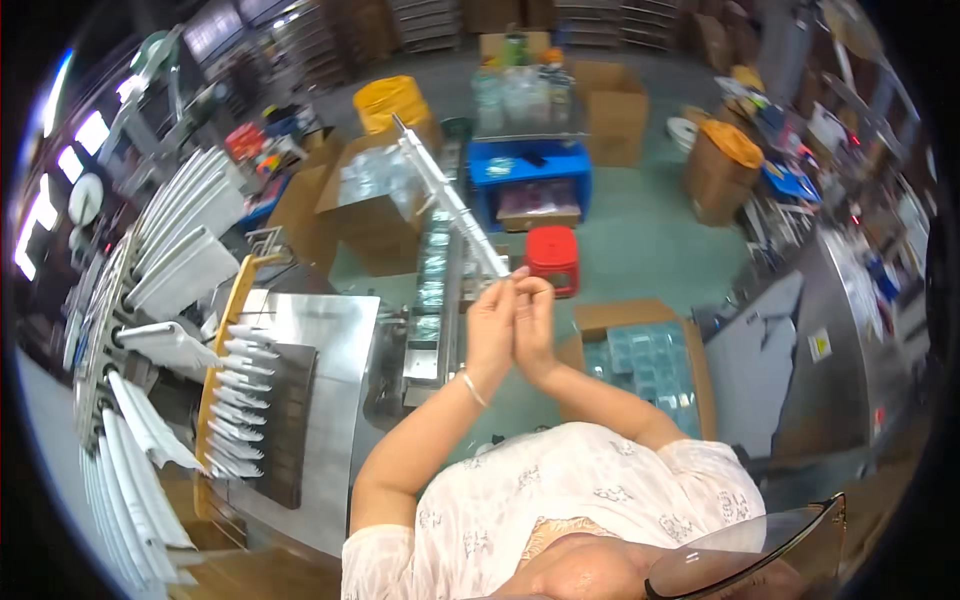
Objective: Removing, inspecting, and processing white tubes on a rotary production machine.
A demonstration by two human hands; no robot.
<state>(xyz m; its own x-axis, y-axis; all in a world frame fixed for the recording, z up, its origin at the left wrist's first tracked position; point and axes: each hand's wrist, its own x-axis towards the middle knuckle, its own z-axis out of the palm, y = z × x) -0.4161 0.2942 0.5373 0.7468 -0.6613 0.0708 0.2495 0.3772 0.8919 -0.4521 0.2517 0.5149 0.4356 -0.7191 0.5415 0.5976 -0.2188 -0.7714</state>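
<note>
Both of my hands meet in front of my chest with their fingertips pinched together. Between them is the near end of a long, narrow white piece (445, 195), which slants away to the far left and ends in a dark tip. It looks like thin plastic folded or seen edge-on; its kind is unclear. My left hand (490, 325), with a pale bracelet on the wrist, is closed at its end. My right hand (535, 325) presses against the left, fingers closed at the same spot. The exact fingertip contact is partly hidden.
At left, a rack of hanging white bags (170, 345) stands by a yellow-framed holder (222, 380) and a metal table (340, 320). A conveyor (432, 270) runs ahead, near a red stool (552, 258). An open carton of clear trays (645, 365) stands right; a steel cabinet (840, 350) lies beyond.
</note>
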